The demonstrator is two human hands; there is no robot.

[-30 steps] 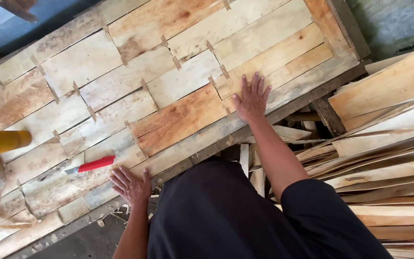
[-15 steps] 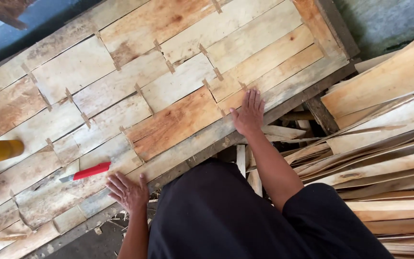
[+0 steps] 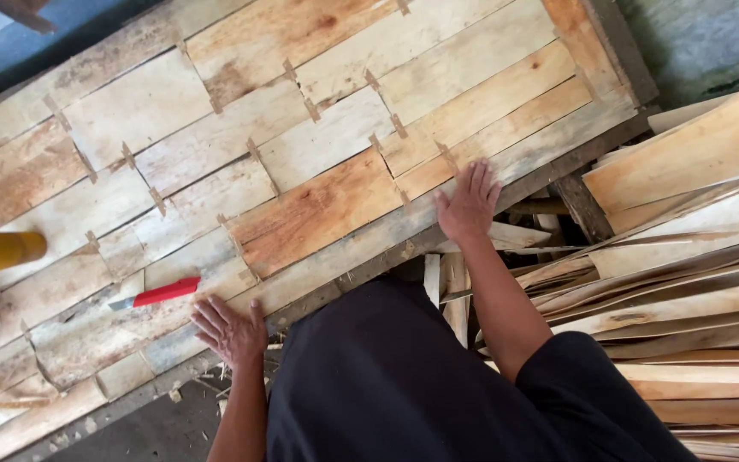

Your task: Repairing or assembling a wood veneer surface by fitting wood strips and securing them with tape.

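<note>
Veneer sheet (image 3: 318,205), right hand (image 3: 468,204), left hand (image 3: 231,329) flat

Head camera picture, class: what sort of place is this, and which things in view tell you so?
Probably a wood veneer workshop. A sheet of taped veneer strips covers the worktable, loose veneer offcuts pile up beside it, and a red utility knife lies near the left hand.

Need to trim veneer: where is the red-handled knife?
In the head view, the red-handled knife lies on the veneer sheet, just up-left of the left hand.

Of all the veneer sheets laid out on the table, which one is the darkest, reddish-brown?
The reddish-brown sheet near the table's front edge, between the two hands; its neighbours are pale yellow or greyish. The right hand lies just beside it.
</note>
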